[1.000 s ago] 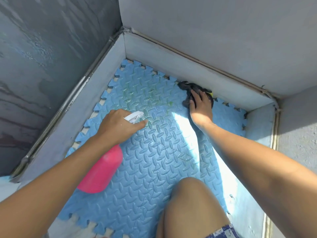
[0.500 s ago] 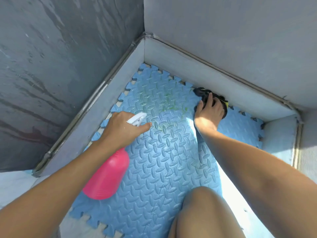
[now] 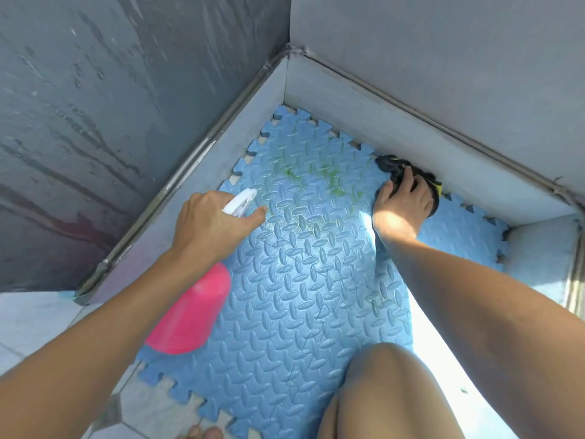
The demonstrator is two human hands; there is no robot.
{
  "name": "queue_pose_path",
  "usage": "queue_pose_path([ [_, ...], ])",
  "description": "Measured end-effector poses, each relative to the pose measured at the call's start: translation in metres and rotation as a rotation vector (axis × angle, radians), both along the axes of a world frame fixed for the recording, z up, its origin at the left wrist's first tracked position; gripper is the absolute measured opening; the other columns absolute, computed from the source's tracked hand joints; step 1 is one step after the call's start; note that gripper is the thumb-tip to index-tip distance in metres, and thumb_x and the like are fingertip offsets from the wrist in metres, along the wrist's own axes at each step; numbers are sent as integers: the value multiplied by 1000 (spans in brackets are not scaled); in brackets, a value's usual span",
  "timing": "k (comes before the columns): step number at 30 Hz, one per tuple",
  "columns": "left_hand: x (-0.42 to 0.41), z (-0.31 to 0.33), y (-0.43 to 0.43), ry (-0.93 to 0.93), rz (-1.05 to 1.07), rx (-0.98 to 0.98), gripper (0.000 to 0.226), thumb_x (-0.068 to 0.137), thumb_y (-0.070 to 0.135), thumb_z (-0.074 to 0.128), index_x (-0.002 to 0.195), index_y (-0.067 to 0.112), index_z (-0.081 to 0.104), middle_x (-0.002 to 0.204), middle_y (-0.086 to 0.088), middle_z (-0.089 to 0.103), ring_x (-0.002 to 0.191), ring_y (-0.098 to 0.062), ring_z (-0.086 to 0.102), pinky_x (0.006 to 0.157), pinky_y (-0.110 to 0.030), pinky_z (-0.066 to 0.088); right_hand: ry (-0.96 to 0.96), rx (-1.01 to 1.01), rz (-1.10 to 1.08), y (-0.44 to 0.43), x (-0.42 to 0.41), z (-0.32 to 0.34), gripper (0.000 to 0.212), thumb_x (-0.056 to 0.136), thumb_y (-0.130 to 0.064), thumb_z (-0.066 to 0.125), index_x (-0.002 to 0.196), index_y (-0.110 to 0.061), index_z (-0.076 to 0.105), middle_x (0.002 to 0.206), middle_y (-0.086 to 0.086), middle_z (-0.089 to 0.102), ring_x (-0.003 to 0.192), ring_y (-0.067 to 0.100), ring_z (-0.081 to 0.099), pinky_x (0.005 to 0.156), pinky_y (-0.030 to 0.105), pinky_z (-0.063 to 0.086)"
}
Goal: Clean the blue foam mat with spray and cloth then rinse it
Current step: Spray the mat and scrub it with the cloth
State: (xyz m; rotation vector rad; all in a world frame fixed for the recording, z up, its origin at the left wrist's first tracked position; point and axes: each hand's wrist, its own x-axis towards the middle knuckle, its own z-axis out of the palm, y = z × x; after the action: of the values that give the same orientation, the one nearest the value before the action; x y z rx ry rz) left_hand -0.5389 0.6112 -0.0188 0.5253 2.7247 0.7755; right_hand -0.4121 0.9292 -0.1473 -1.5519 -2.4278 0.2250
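Head view: the blue foam mat (image 3: 300,296) lies on the floor, set into the corner of two grey walls (image 3: 443,74). Green staining (image 3: 332,185) marks its far part. The left hand (image 3: 209,226) grips the pink spray bottle (image 3: 190,312) at its white nozzle (image 3: 240,201), which points toward the stain. The right hand (image 3: 399,210) presses flat, fingers spread, on a dark cloth (image 3: 389,164) at the mat's far edge, against the wall base.

A home's sunlit wash corner or balcony, by the look: water-streaked grey walls (image 3: 126,106) meet behind the blue foam mat (image 3: 300,296), with pale floor tiles (image 3: 31,321) at its near-left edge.
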Motion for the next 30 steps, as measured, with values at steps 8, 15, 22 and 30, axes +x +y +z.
queue_pose_path([
  [8,-1,5,14,15,7,-36,66,83,60,70,51,10,41,50,-5,43,57,-34,47,57,-35,36,-2,-13,2,-1,0,0,60,99,-46,33,152,-18,37,150,16,41,141,34,34,119,50,23],
  [15,-11,4,26,-21,-48,0,57,79,68,67,69,13,53,63,-3,57,70,-32,57,65,-38,46,-6,-12,9,-2,1,1,59,100,-46,34,152,-18,37,148,17,42,139,35,36,118,50,24],
  [22,-16,11,30,1,35,56,64,83,53,74,51,13,35,49,-2,36,57,-32,42,55,-35,31,0,-11,1,-4,0,3,59,99,-45,34,151,-18,38,147,16,43,138,35,37,118,51,25],
  [30,-27,5,31,-52,133,138,66,71,66,67,61,1,63,63,-21,66,64,-39,64,59,-44,53,4,-2,4,-4,0,2,58,100,-45,35,151,-18,38,147,17,43,138,35,37,117,51,25],
])
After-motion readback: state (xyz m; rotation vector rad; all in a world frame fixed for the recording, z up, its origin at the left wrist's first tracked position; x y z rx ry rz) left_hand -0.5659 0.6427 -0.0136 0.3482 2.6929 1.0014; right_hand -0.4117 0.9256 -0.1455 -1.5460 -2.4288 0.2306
